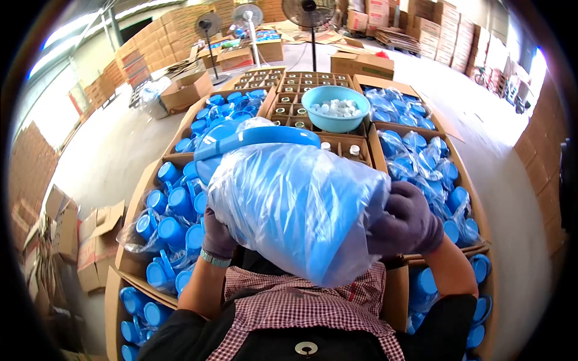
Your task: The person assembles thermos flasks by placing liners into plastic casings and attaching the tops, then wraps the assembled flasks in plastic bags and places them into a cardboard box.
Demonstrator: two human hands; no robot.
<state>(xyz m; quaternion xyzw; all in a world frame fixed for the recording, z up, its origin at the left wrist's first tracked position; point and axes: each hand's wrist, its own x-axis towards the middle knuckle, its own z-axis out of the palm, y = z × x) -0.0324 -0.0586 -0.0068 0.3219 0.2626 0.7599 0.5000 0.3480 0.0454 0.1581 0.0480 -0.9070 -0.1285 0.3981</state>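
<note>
A large blue plastic jug in a clear plastic bag lies on its side in front of my chest. My left hand, in a dark glove, supports it from the left, its fingers mostly hidden behind the bag. On the other end, my right hand, gloved too, has its fingers curled on the gathered plastic. A curved blue piece, perhaps a rim or handle, sticks out at the upper left. Just beyond stands a light-blue basin full of small white caps.
Cartons of blue handled cups flank me on the left, with bagged blue ones on the right. Divided cartons hold glass bottles ahead. Fans and stacked boxes stand farther back. Opened cartons lie on the left floor.
</note>
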